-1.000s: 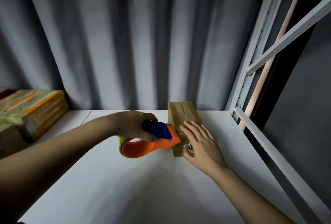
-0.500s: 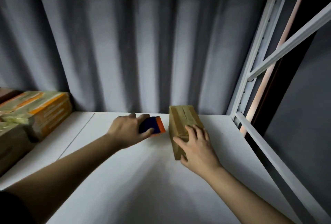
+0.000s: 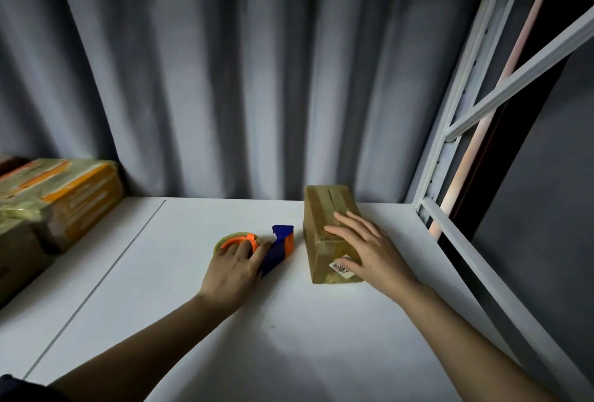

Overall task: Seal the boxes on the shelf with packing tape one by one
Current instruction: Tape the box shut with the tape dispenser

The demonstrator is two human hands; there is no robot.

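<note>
Both hands lie on a white shelf [image 3: 180, 289], one on each side of a small brown cardboard box [image 3: 324, 225]. Right hand [image 3: 369, 250] rests flat on the box's top at its near end, fingers straight and spread, holding nothing. Left hand [image 3: 233, 268] lies over an orange and blue tape dispenser [image 3: 273, 245], fingers loosely draped on its roll and handle; whether it grips the tool or only rests on it cannot be told.

The box's long axis runs from the person toward the back curtain [image 3: 225, 80], so its top seam runs away from the viewer. Tape already seems to cover the top, and a small printed label [image 3: 340, 265] sits at the near end, partly under the right hand. The dispenser lies on its side just left of the box, close but apart from it, its blue end pointing toward the box. The right hand is on the box; the left is the nearer one to the tool.

Farther left of the box, well apart, stand larger taped boxes [image 3: 61, 196]. Right of the box rises the white shelf frame [image 3: 450, 151].
</note>
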